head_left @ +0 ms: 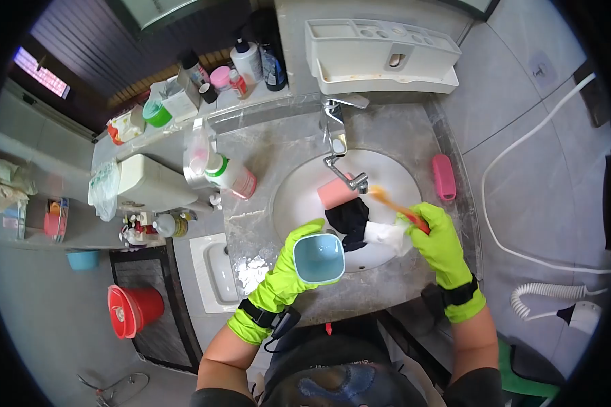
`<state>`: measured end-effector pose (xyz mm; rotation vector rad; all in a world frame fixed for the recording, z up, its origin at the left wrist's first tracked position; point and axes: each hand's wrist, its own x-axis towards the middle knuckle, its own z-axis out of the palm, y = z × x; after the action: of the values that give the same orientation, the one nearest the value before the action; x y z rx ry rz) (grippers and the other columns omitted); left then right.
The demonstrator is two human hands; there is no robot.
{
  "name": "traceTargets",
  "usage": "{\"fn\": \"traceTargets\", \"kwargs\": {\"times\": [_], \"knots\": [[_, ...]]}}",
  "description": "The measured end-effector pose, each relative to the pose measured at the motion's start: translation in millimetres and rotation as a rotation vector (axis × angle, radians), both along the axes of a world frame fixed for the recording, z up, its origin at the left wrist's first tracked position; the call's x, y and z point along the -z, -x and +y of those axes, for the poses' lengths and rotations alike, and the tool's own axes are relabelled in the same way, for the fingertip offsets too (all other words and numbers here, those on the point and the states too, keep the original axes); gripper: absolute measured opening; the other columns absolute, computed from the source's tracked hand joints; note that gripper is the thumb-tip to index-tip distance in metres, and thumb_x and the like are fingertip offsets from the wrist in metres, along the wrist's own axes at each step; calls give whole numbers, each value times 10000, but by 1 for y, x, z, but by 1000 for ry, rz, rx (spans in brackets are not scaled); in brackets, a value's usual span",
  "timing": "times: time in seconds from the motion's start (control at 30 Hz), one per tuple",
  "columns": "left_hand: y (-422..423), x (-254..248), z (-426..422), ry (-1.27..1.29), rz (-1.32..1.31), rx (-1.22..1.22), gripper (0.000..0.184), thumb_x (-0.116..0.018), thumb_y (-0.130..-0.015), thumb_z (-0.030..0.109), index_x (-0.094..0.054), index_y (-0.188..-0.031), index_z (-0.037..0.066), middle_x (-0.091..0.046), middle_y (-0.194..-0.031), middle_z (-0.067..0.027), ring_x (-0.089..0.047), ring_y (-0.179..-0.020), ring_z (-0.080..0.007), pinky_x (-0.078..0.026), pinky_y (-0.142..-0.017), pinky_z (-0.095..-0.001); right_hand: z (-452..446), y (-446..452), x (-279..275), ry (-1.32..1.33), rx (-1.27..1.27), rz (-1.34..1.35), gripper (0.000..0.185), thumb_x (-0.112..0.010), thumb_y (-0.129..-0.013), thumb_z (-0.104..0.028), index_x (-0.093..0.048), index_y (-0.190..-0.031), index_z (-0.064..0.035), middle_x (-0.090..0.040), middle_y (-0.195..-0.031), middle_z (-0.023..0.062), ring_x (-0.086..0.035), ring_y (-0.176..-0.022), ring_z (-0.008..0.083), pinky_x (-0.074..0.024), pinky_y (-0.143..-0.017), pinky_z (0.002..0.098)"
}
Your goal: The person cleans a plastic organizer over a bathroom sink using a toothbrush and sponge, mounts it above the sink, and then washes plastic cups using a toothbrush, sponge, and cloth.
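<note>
My left hand point(288, 268), in a bright green rubber glove, is wrapped round a light blue cup point(319, 259) whose open top faces me, at the sink's front left edge. In the other green glove, my right hand point(433, 234) grips the red end of an orange brush point(390, 203). Its yellowish head points left, near the faucet spout point(358, 182). Inside the white sink point(299, 190) a pink cup point(337, 193) lies tipped on its side. Below it are a bunched black cloth point(349, 218) and a white cloth point(385, 235), the latter close to my right hand.
A pink oblong case point(444, 177) lies on the grey counter point(251, 224) right of the sink. On the left stands a pump bottle point(231, 175). Behind the faucet is a white holder rack point(387, 57). A red bucket point(136, 311) sits on the floor at left.
</note>
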<state>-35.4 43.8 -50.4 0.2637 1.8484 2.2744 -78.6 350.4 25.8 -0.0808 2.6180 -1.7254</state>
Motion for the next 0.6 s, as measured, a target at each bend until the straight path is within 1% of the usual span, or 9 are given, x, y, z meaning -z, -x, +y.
{"fn": "traceTargets", "kwargs": {"times": [0.07, 0.13, 0.17, 0.2, 0.3, 0.4, 0.47, 0.5, 0.6], "knots": [[-3, 6, -2, 22, 18, 24, 1082, -996, -585, 99, -388, -1479, 73, -541, -1408, -84, -592, -1215, -193, -512, -1026, -377, 7, 11, 8, -142, -105, 49, 292, -617, -803, 48, -680, -1086, 7, -698, -915, 95, -623, -775, 145, -502, -716, 312], [-11, 9, -3, -49, -99, 81, 1048, -985, -596, 74, -397, -1464, 68, -576, -1366, -82, -605, -1197, -193, -513, -1024, -373, -11, 9, -29, 81, -61, -156, 292, -585, -815, 76, -668, -1087, 11, -721, -992, 88, -648, -806, 140, -508, -734, 287], [-13, 17, 3, 27, 72, -10, 990, -967, -616, 49, -417, -1439, 69, -615, -1309, -78, -620, -1174, -192, -515, -1019, -370, -19, 7, -41, 180, -22, -175, 292, -574, -819, 85, -665, -1087, 13, -724, -1009, 85, -652, -812, 139, -511, -738, 282], [-14, 21, 6, -2, 25, 1, 978, -963, -622, 47, -420, -1435, 69, -616, -1308, -77, -621, -1176, -192, -518, -1017, -371, -26, 5, -53, 277, 20, -193, 294, -562, -823, 95, -662, -1087, 14, -728, -1026, 82, -657, -817, 137, -514, -742, 277], [-14, 27, 14, -93, -112, 45, 941, -951, -640, 43, -429, -1423, 67, -619, -1306, -73, -623, -1180, -190, -525, -1012, -375, -45, -4, -86, 265, -47, -191, 323, -558, -825, 116, -664, -1102, -12, -735, -1041, 98, -669, -830, 127, -504, -698, 244], [-6, 28, 8, 203, 119, 181, 949, -935, -647, 13, -419, -1442, 64, -603, -1345, -87, -614, -1208, -195, -525, -1027, -374, -62, -13, -102, 286, -89, -156, 332, -594, -814, 118, -663, -1112, -10, -737, -1031, 111, -663, -812, 120, -497, -668, 241], [-19, 20, 6, -142, -78, 145, 949, -923, -660, 6, -413, -1458, 63, -589, -1375, -98, -611, -1220, -199, -522, -1040, -375, -64, -18, -106, 311, -73, -195, 310, -616, -827, 119, -648, -1116, 10, -735, -1058, 108, -667, -849, 142, -532, -739, 268], [-25, 14, 5, -312, -178, 125, 948, -917, -667, 2, -410, -1466, 63, -582, -1390, -104, -609, -1226, -201, -521, -1046, -375, -64, -20, -108, 303, -37, -186, 309, -615, -826, 118, -649, -1111, 6, -736, -1052, 114, -655, -814, 130, -520, -704, 256], [-30, 2, 1, -426, -358, 35, 947, -910, -683, 11, -406, -1483, 69, -562, -1422, -117, -605, -1237, -208, -516, -1058, -385, -63, -27, -111, 301, 55, -159, 301, -613, -821, 115, -651, -1094, -8, -741, -1034, 129, -617, -716, 97, -479, -610, 222]]}}
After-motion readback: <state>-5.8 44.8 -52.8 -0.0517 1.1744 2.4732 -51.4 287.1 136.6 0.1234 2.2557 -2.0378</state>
